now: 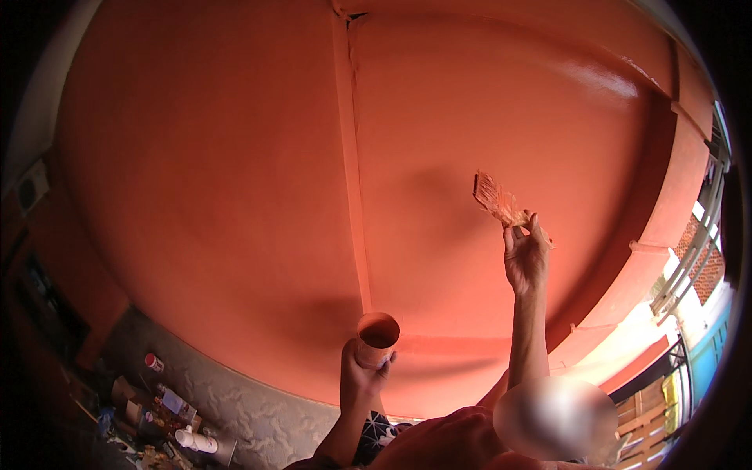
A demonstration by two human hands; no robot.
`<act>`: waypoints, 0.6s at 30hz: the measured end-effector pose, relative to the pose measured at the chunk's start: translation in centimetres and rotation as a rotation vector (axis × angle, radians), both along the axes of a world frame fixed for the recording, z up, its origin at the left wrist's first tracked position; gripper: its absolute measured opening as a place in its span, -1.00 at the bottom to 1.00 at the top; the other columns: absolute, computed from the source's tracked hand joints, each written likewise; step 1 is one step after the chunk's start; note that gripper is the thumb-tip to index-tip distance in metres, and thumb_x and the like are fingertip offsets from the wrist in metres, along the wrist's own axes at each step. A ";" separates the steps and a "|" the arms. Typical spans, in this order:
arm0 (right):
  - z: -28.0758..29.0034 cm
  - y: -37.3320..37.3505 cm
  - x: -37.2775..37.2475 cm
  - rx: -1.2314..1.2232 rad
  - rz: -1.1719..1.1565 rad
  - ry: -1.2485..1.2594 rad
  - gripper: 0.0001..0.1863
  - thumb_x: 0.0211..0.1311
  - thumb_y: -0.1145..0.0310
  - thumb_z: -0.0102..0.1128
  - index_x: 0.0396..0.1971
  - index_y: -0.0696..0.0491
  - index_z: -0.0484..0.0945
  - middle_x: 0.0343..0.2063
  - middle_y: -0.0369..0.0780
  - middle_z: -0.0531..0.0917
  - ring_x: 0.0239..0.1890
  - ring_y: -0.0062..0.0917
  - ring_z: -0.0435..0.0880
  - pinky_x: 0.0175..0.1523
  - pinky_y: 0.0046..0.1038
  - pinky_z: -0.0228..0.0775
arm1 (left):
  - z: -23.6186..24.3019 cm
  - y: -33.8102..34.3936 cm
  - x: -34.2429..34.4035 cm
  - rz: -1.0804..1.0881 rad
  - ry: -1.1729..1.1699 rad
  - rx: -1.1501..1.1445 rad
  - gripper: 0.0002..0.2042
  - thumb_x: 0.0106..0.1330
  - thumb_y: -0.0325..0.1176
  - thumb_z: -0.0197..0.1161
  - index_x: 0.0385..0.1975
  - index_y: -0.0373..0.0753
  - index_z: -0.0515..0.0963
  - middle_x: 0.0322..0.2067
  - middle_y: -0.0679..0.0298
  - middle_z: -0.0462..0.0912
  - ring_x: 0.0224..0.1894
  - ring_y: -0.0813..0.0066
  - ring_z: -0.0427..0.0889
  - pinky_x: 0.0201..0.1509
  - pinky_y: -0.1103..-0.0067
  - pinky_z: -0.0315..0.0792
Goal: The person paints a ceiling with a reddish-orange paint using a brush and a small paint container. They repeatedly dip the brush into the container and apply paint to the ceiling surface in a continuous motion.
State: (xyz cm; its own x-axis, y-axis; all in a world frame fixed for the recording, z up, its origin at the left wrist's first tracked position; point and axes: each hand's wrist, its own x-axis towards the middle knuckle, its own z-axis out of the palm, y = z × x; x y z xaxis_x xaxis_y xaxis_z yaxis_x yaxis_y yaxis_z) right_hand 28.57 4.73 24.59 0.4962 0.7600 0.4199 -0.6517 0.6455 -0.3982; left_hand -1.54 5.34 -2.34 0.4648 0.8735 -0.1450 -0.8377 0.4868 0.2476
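Observation:
My left hand (363,374) is wrapped round an orange-stained paint cup (370,352), its round mouth facing up and its inside dark. Higher and to the right, my right hand (529,261) grips the handle of a paintbrush (495,197) between thumb and fingers. Thick orange paint coats the brush, whose bristles point up and left. Behind both hands spreads a large orange painted surface (211,180), with a raised strip (352,157) running down its middle. The bristles appear apart from the surface, with a soft shadow to their left.
At lower left, a white container (196,441), a small red-and-white tub (154,362) and assorted clutter lie on a patterned grey floor (258,419). An orange ledge (680,188) borders the right side. Beyond it are metal bars (697,258) and wooden slats (644,419).

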 end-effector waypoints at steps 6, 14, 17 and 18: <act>6.8 4.6 -4.7 0.165 -0.121 -0.294 -0.84 0.39 0.41 0.26 -0.16 0.14 0.52 -0.20 -0.18 0.63 -0.14 -0.35 0.74 -0.03 -0.31 0.75 | -3.7 0.6 -1.6 0.002 -0.169 -0.053 -0.38 0.32 0.23 0.17 0.17 -0.14 0.46 0.00 0.06 0.60 -0.04 -0.04 0.67 -0.28 0.42 0.79; 17.6 9.1 -12.0 0.410 -0.619 -0.769 -0.93 0.29 0.57 0.26 -0.28 0.21 0.56 -0.32 -0.15 0.70 -0.21 -0.51 0.75 -0.14 -0.44 0.68 | -6.7 1.9 -3.3 -0.008 -0.296 -0.035 -0.31 0.28 0.28 0.20 0.23 -0.12 0.42 0.13 0.05 0.55 0.08 -0.08 0.61 -0.11 0.36 0.77; 19.3 11.1 -13.6 0.419 -0.617 -0.803 -0.97 0.28 0.58 0.24 -0.34 0.22 0.58 -0.44 -0.20 0.71 -0.30 -0.55 0.74 -0.19 -0.51 0.62 | -6.5 1.6 -4.1 -0.016 -0.292 -0.012 -0.30 0.28 0.29 0.20 0.23 -0.12 0.43 0.14 0.05 0.54 0.10 -0.10 0.59 -0.11 0.37 0.76; 19.7 11.1 -14.1 0.447 -0.561 -0.781 -0.97 0.26 0.58 0.25 -0.36 0.22 0.59 -0.48 -0.22 0.70 -0.35 -0.59 0.72 -0.20 -0.50 0.61 | -6.4 1.5 -4.0 -0.022 -0.277 -0.003 -0.30 0.28 0.30 0.20 0.24 -0.12 0.43 0.14 0.05 0.54 0.11 -0.11 0.58 -0.11 0.37 0.76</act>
